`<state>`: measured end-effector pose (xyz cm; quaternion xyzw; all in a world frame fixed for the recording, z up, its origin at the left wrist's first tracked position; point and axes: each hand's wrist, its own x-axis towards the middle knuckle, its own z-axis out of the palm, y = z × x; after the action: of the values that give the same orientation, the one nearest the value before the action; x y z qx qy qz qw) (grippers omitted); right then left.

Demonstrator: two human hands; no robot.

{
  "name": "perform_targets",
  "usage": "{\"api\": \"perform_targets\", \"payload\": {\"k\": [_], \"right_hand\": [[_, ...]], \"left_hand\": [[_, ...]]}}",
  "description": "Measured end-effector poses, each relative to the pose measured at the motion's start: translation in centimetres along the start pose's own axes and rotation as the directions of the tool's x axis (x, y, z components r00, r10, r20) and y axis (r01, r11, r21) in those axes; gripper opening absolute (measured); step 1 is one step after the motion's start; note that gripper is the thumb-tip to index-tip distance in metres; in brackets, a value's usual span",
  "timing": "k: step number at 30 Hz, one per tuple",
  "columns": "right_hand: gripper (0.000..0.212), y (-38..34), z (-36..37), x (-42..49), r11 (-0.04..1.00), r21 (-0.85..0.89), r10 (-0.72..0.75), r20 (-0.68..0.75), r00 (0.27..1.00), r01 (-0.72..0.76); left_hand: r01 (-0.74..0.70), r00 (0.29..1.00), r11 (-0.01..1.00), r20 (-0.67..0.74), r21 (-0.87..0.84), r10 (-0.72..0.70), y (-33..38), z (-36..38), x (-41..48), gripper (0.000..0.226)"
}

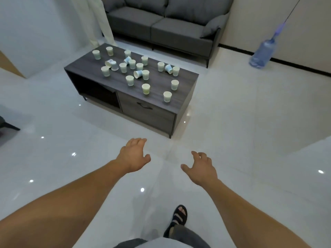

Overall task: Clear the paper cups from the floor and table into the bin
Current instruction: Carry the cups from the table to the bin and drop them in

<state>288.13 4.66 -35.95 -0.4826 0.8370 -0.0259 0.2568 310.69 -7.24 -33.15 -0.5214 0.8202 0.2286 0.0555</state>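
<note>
Bare forearms reach up from the bottom corners of the frame, and between them, at the lower middle, a foot in a black sandal [180,214] stands on the glossy white floor [232,122]. The left hand [133,154] and right hand [200,167] hover side by side at the centre, palms down, well short of the bench [186,77]. On both hands the fingers [137,141] are apart and loosely bent, holding nothing. The paper cups [146,88] are all on the dark wood bench top in the upper middle of the frame, about twenty of them. Most are upright, and a few are tipped on their sides [138,74] among the central cluster. No cup shows on the visible floor, and the bin is out of view, so where it stands cannot be told. The step in hand looks like the approach to the bench, with clearing hardly begun as far as the bench top shows. The next move calls for stepping closer and taking the front cup [167,96] near the bench's near edge. Nesting upright cups into a stack would probably save trips. Light grip matters, since thin paper crushes and neighbours topple easily. Behind the bench sits a grey sofa [161,24], with a pale curtain [93,24] at upper left and a blue water bottle [262,52] at upper right.
</note>
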Motion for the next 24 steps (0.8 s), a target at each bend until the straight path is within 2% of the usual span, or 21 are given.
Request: {"api": "perform_targets", "payload": {"k": [7, 13, 24], "right_hand": [[0.075, -1.3, -5.4, 11.9, 0.994, -0.055, -0.087, 0.044, 0.995, 0.09], [0.075, -4.9, -6.9, 22.0, 0.985, -0.105, -0.123, 0.113, 0.986, 0.135], [0.075, -10.7, -10.3, 39.3, 0.992, -0.118, -0.039, 0.139, 0.99, 0.055]], "left_hand": [[0.072, 0.997, 0.994, -0.017, -0.086, -0.074, 1.9, -2.4, 8.5, 0.07], [0.124, 0.992, 0.983, 0.015, -0.136, -0.123, -0.7, -4.0, 17.2, 0.073], [0.094, 0.989, 0.98, 0.126, -0.176, -0.072, -4.9, -10.8, 36.7, 0.082]]}}
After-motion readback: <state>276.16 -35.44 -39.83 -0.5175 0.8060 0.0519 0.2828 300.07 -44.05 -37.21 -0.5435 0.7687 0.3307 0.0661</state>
